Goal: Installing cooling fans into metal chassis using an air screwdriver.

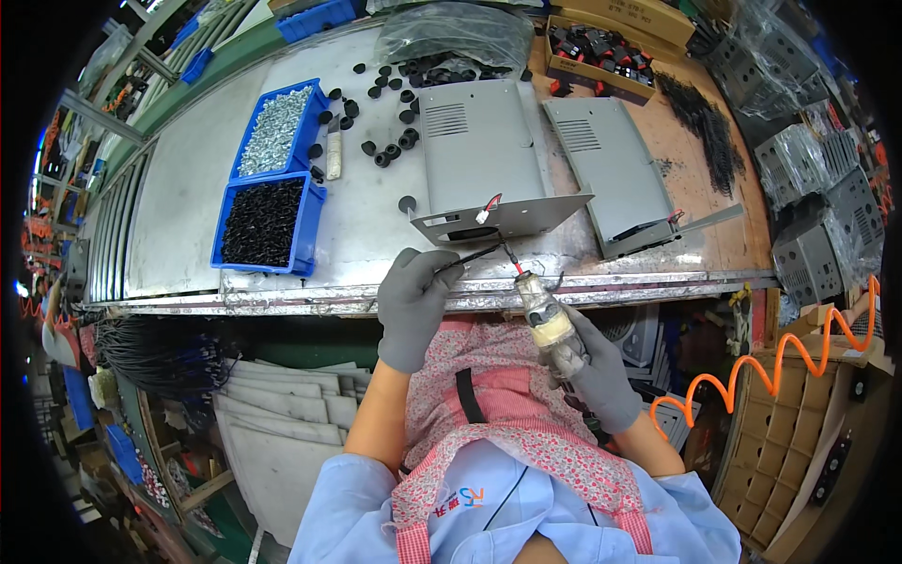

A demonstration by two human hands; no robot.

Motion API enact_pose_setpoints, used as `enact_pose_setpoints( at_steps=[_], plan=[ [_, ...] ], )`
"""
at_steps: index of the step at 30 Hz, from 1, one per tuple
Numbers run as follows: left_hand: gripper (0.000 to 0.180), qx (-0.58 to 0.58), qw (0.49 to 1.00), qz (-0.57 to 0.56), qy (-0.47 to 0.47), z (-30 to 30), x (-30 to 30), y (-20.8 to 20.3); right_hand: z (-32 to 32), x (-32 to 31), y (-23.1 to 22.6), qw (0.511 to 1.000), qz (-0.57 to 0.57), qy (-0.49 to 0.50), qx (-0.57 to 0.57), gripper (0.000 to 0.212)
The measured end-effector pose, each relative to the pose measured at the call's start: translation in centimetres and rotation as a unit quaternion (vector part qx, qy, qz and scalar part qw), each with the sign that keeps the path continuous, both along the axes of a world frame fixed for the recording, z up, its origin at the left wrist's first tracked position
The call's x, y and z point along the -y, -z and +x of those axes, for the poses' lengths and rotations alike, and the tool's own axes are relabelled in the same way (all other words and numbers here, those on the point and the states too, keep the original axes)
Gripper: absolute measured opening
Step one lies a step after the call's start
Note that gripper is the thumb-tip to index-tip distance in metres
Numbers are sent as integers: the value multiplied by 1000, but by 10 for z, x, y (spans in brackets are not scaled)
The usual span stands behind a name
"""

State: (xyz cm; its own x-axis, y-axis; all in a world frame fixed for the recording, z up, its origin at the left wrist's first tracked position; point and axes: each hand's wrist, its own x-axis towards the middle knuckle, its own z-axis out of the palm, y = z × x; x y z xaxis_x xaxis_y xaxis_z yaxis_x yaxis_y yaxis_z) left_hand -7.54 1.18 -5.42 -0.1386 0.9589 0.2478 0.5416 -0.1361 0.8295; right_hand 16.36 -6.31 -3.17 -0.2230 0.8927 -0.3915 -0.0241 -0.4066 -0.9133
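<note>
My left hand [412, 308], in a grey glove, pinches a thin black strip-like piece [475, 257] whose far end reaches the front flange of a grey sheet-metal panel [481, 141]. Gripped in my gloved right hand [603, 376] is a tape-wrapped power screwdriver [547, 324]. Its bit points up and left at the flange, close to the black piece's end; whether they touch, I cannot tell. A white connector with red and black wires [485, 212] sticks out above the flange. Beside it on the right lies a similar grey panel [606, 155].
Two blue bins hold silvery screws [274, 130] and black screws [261, 223]. Black caps [382, 157] lie scattered behind. A carton of red-and-black switches [601, 58] stands at the back, near black strips [707, 132]. An orange coiled hose [775, 362] hangs at right.
</note>
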Motion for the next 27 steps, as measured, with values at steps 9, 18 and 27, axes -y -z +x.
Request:
enact_pose_setpoints(
  at_steps=[9,18,27],
  plan=[
    [28,233,968,-94,-28,-32,-41,-8,-7,-7,-9,999,-31,16,14,64],
    [38,81,875,-202,432,-9,-119,-23,1,-8,-17,998,-41,38,-4,66],
    [25,285,915,-200,205,34,-69,-3,31,-2,-21,988,61,-30,138,70]
  ],
)
